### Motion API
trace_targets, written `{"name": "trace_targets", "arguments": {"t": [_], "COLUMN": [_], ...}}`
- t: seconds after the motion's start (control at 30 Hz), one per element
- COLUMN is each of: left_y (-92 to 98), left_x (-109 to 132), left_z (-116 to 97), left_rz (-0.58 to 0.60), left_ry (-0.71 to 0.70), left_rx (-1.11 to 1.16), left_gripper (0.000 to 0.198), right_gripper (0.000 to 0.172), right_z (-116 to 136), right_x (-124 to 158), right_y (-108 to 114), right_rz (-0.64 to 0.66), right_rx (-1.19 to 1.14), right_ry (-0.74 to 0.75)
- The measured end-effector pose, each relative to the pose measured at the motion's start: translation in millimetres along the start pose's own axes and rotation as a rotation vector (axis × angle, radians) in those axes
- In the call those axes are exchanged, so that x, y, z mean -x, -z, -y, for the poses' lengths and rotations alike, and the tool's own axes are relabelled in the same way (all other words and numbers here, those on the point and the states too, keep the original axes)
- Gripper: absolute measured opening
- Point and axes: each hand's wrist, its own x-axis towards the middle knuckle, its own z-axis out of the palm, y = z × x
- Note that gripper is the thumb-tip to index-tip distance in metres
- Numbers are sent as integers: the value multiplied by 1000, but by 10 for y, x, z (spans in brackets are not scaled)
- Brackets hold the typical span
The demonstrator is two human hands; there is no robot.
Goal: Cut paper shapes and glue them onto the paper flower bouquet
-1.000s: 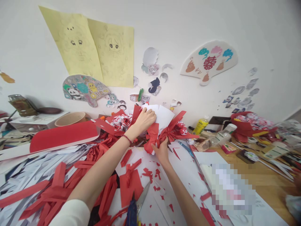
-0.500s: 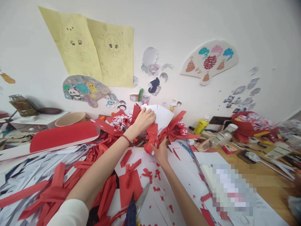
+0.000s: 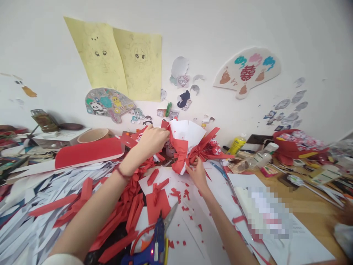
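A small paper bouquet of red and white wrapping [image 3: 181,156] stands upright in front of me, with a white fan of paper rising at its back. My right hand [image 3: 199,175] is closed around its gathered red base from the right. At the upper left edge of the wrapping, my left hand [image 3: 154,140] has its fingers bent closed on a strip of red paper; the fingertips are partly hidden. Behind the left hand sit red-and-white paper flowers, mostly covered. Other paper flowers [image 3: 214,147] in red wrapping are just right of the bouquet.
Folded red paper strips [image 3: 110,224] and white strips [image 3: 55,191] are heaped on the left. Nearest me lie a blue glue gun [image 3: 157,243] with a lit red light and scissors [image 3: 171,215]. A yellow bottle [image 3: 237,144] and a clear bottle [image 3: 263,156] stand on the right.
My left hand has moved left and down from the top of the white paper to the red edge. My right hand keeps its hold at the base. The view has shifted, showing more of the glue gun.
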Motion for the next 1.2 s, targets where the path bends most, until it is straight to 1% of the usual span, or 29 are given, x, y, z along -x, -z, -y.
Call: {"name": "trace_targets", "arguments": {"t": [0.07, 0.13, 0.2, 0.27, 0.3, 0.33, 0.4, 0.43, 0.5, 0.57, 0.67, 0.73, 0.8, 0.87, 0.97, 1.03, 1.1, 1.2], "left_y": [298, 534, 662, 673, 642, 595, 477, 417, 317, 250, 185, 139, 83, 18, -106, -211, -323, -450], "left_x": [335, 720, 1141, 1575, 1788, 1991, 2349, 2497, 2731, 2891, 3040, 3101, 3140, 3158, 3166, 3179, 3213, 3291], "left_z": [6, -56, -182, -347, -437, -528, -707, -793, -950, -1079, -1216, -1284, -1341, -1387, -1441, -1474, -1514, -1583], "left_rz": [174, 305, 436, 543, 577, 593, 610, 617, 611, 591, 537, 476, 390, 313, 263, 248, 218, 148], "left_ry": [21, 38, -1, -19, -14, 26, 86, 121, 204, 253, 265, 263, 256, 241, 198, 171, 160, 173], "left_rx": [63, 150, 260, 361, 420, 457, 463, 428, 353, 294, 265, 238, 201, 180, 188, 208, 239, 286], "left_gripper": [38, 38, 36, 32, 27, 24, 20, 21, 26, 35, 47, 52, 56, 59, 59, 54, 49, 48], "right_gripper": [54, 36, 34, 38, 40, 41, 38, 36, 32, 27, 20, 18, 18, 19, 22, 22, 21, 18], "right_z": [63, 146, 225, 269, 271, 259, 193, 147, 52, -12, -1, 67, 150, 224, 299, 332, 358, 363], "right_x": [71, 193, 376, 618, 757, 904, 1209, 1359, 1639, 1872, 2108, 2197, 2251, 2288, 2337, 2365, 2380, 2374], "right_y": [295, 626, 950, 1227, 1342, 1438, 1572, 1612, 1645, 1631, 1561, 1495, 1410, 1306, 1141, 1065, 1048, 1126], "right_rz": [44, 92, 111, 144, 155, 163, 175, 176, 166, 158, 172, 225, 271, 272, 216, 166, 105, 41], "right_rx": [-36, -62, -72, -82, -79, -74, -75, -67, -26, 50, 152, 180, 191, 198, 213, 229, 250, 289], "right_ry": [-37, -52, -62, -92, -113, -141, -193, -212, -207, -132, 9, 65, 105, 164, 276, 316, 303, 236]}}
